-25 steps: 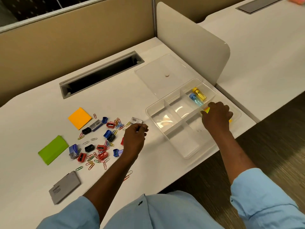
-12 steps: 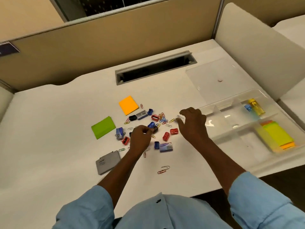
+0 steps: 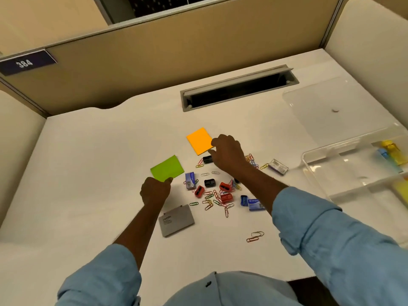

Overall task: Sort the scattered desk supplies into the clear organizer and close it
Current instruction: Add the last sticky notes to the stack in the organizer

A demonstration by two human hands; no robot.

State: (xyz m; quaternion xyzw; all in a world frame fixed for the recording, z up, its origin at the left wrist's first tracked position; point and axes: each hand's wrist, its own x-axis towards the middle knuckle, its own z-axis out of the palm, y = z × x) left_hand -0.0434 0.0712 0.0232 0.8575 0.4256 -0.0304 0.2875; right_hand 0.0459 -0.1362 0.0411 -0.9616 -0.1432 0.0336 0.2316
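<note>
After they left the clips (image 3: 209,200), hands (image 3: 155,191) now touch sticky pads (image 3: 167,168).

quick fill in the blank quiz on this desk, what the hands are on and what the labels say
1. The left hand pinches the near ____ of the green sticky pad.
2. The right hand is at the edge of the orange sticky pad, which lies to the ____ of the green one.
3. The sign on the partition reads ____.
4. The grey case is printed with the word ____.

Missing words: corner; right; 384; camlin.
</note>
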